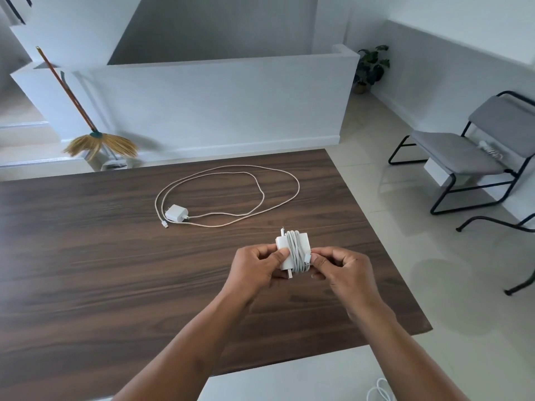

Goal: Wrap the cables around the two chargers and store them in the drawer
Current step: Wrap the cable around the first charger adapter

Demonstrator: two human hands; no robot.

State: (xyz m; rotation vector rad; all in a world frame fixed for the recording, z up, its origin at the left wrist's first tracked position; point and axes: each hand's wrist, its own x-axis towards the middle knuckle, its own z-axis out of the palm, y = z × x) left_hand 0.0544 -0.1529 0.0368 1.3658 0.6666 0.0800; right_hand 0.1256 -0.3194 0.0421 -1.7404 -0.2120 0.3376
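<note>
Centre-left of frame: the second charger [176, 212] lies on the wooden table [86, 256], its loose cable [254, 180] sprawled in open loops; light and limp, it is probably best lifted by the rigid block. Centre: the left hand [254, 270] pinches the wrapped charger [285, 250] by its bare white edge, held just above the table. Right of it: the right hand [338, 267] curls its fingers onto the cable coils [299, 250], apparently seating the slippery free end. No drawer is visible.
</note>
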